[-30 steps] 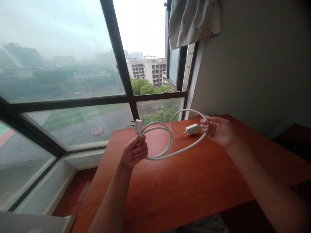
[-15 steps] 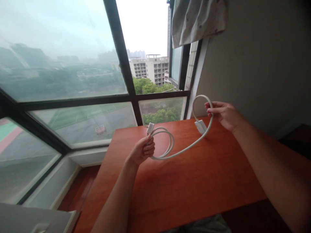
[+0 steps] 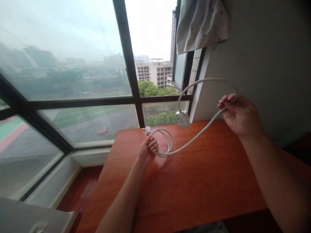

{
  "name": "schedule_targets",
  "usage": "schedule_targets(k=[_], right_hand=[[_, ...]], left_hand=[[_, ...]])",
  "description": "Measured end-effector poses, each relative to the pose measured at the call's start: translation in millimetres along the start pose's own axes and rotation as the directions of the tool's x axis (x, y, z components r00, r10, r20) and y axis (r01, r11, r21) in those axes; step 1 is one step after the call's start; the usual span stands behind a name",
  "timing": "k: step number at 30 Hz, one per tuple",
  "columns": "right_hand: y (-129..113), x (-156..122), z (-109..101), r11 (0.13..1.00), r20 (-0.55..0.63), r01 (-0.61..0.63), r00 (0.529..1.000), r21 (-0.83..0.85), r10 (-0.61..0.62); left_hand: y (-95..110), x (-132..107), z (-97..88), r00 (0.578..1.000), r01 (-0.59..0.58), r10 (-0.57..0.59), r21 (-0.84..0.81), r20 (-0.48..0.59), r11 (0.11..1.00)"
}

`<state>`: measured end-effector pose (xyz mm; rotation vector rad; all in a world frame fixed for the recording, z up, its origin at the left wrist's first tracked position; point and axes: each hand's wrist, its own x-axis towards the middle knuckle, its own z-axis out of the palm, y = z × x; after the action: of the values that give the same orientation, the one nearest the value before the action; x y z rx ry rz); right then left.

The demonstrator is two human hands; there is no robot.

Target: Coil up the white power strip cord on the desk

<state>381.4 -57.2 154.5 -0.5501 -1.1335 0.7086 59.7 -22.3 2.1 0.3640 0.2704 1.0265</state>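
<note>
A white power cable [image 3: 191, 139] hangs in the air above a reddish wooden table [image 3: 194, 181]. My left hand [image 3: 148, 149] is closed on the cable just below its pronged plug [image 3: 146, 130], where a small loop curls beside my fingers. My right hand [image 3: 239, 115], raised near the grey wall, is closed on the cable further along. From that hand the cord arches up and over to the left, and its white block-shaped end [image 3: 183, 118] dangles in front of the window.
A large black-framed window [image 3: 131, 74] runs along the table's far and left sides. A pale curtain [image 3: 202, 22] hangs at the top right. The grey wall [image 3: 267, 58] borders the table on the right. A white object [image 3: 31, 220] sits at the bottom left.
My right hand has risen and moved right, pulling the cable up into a tall arch with the block end lifted off the table. The loop by my left hand has shrunk.
</note>
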Motion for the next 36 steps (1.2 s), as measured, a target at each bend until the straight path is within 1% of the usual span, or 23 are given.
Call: schedule_targets(k=[3,6,9,12,14,17,21,25,28,30,33,36], right_hand=[[10.5,7.7,6.3,0.998,0.015,0.036,0.999,0.048,-0.036],[18.2,12.3,15.1,0.997,0.026,0.007,1.0,0.074,-0.009],[20.3,13.1,26.7,1.0,0.01,-0.021,1.0,0.002,0.021],[20.5,13.0,34.0,0.999,-0.043,-0.007,0.999,-0.047,0.005],[22.7,13.9,34.4,1.0,-0.057,0.006,0.998,-0.023,-0.008],[30.2,16.0,31.1,1.0,-0.087,0.012,0.996,0.02,-0.01],[41.3,15.4,28.1,0.999,-0.157,-0.044,0.987,0.011,0.046],[45.4,11.1,27.9,0.99,-0.125,-0.102,0.986,0.095,0.114],[43.9,8.8,29.2,0.982,-0.092,-0.141,0.984,0.129,0.154],[42.1,8.0,30.7,0.983,-0.086,-0.15,0.983,0.107,0.159],[40.4,7.6,32.9,0.991,-0.081,-0.121,0.989,0.049,0.125],[40.6,7.3,34.0,0.995,-0.045,-0.092,0.995,0.031,0.093]], left_hand=[[-0.2,0.7,-0.6,0.999,-0.032,0.032,0.007,-0.014,0.999],[-1.2,0.9,-0.3,0.999,-0.04,0.04,0.027,-0.022,0.999],[-3.1,0.0,1.4,1.0,-0.023,0.023,0.067,0.003,0.997],[-4.5,-2.4,5.4,0.998,-0.013,0.006,0.127,0.058,0.992],[-5.1,-4.5,9.0,0.996,-0.011,-0.005,0.182,0.086,0.983],[-6.9,-7.1,13.6,0.995,-0.005,-0.021,0.267,0.096,0.964],[-12.8,-6.9,15.0,0.995,-0.013,-0.024,0.371,0.094,0.928],[-17.8,-4.2,13.1,0.998,-0.023,-0.007,0.439,0.066,0.898],[-18.0,-3.6,13.7,0.998,-0.041,0.02,0.442,0.051,0.896],[-17.0,-4.3,15.7,0.998,-0.05,0.033,0.428,0.046,0.902],[-15.7,-6.1,19.4,0.998,-0.053,0.038,0.379,0.046,0.924],[-15.1,-7.2,21.5,0.999,-0.029,0.014,0.313,0.05,0.949]])
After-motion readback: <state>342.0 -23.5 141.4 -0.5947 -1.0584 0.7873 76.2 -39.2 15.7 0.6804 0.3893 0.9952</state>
